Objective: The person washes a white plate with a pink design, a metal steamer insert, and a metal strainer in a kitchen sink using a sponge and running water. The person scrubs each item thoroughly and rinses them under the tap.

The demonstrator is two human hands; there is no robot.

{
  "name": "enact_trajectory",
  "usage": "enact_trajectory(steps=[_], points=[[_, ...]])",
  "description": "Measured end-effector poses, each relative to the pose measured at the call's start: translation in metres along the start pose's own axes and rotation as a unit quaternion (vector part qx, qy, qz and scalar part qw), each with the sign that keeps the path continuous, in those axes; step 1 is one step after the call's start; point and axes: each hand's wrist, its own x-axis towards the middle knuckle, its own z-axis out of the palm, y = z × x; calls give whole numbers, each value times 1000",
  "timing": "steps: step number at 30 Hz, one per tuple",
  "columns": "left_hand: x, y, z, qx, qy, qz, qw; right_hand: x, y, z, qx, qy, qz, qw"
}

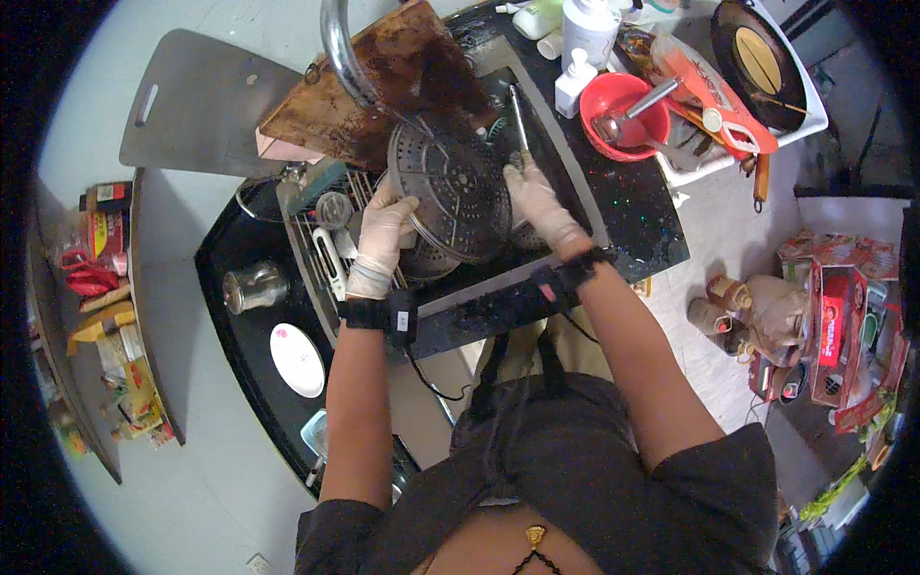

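Over a sink I see a perforated metal steamer pan, tilted beneath the curved faucet. My left hand, in a pale glove, is shut on its near left rim. My right hand, gloved too, is at the pan's right side and closed around a scrubber, greyish and partly hidden; whether it touches the pan cannot be told. A long metal utensil handle lies just beyond my right fingers. Another metal pan shows below the steamer pan. A stained wooden board leans behind the sink.
Right of the sink stand a red bowl with a ladle, a white pump bottle and a white tray holding a wok. On the left are a drying rack, a metal mug and a white oval plate. The faucet arches overhead.
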Motion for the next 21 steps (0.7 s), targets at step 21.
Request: enact_trajectory(steps=[21], points=[[30,23,45,73,-99,52,991,16,-93,69,-3,53,-345,937]])
